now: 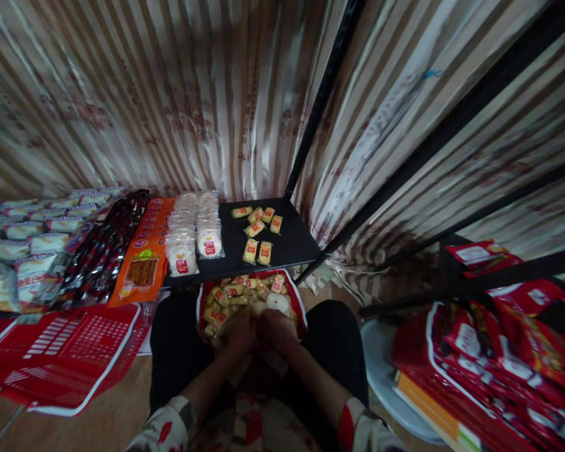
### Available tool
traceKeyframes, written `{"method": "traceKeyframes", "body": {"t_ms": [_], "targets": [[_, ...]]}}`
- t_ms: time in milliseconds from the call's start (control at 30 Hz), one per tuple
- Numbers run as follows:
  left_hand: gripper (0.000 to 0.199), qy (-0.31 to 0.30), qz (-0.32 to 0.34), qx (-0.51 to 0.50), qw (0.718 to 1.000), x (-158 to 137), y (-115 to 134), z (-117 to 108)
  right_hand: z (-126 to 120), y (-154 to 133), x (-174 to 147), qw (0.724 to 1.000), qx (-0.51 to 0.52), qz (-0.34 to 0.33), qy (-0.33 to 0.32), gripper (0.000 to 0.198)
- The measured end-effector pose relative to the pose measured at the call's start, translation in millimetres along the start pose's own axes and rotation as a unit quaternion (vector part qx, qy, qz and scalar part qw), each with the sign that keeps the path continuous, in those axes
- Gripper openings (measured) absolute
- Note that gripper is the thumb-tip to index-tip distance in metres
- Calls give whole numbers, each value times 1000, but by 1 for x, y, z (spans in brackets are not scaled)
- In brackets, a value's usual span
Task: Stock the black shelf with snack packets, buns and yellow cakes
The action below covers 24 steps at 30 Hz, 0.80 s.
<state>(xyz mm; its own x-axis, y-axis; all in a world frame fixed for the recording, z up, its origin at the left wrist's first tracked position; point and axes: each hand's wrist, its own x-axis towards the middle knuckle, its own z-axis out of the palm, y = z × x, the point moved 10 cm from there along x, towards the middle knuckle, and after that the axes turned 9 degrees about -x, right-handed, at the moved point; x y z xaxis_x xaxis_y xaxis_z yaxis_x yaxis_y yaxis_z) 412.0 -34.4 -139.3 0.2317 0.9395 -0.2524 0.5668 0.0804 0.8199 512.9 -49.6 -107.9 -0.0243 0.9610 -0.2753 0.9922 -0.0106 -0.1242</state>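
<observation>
A red basket with a white rim (302,314) sits between my knees, filled with small yellow-wrapped snacks (235,290) with red labels. Both hands are over its near part, close together. My right hand (279,329) is closed at a pale round cracker pack (279,304), which shows just beyond its fingers. Beside it, my left hand (240,333) is closed with the knuckles up, near the yellow snacks; its fingertips are hidden and dim. What it grips cannot be made out.
On the black shelf (292,242) lie loose yellow snacks (264,253), rows of round cracker packs (209,243), an orange snack bag (144,263), dark packets (106,245) and white packets (40,270). A red basket (80,351) lies left; red packets (489,358) fill the right. Black posts (320,107) stand ahead.
</observation>
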Motion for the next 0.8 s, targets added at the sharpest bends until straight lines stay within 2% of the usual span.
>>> {"method": "traceKeyframes", "body": {"t_ms": [200,367,500,600,667,800], "targets": [[40,38,-6,-40,998,-3,-2,-17,-39,5,-2,994,60,5,93,29],[45,46,-10,-144,989,-4,1,-35,-67,5,5,984,149,3,96,24],[41,64,-26,-240,968,-6,1,-52,-76,0,14,971,221,-17,85,25],[33,53,-31,-317,946,-6,0,-59,-78,-9,22,948,307,-40,76,26],[30,56,-41,-376,924,-5,-4,-64,-78,-16,29,921,381,-51,63,27],[34,147,-51,-444,882,-6,-18,-87,-73,-31,38,850,523,-48,20,30]]}}
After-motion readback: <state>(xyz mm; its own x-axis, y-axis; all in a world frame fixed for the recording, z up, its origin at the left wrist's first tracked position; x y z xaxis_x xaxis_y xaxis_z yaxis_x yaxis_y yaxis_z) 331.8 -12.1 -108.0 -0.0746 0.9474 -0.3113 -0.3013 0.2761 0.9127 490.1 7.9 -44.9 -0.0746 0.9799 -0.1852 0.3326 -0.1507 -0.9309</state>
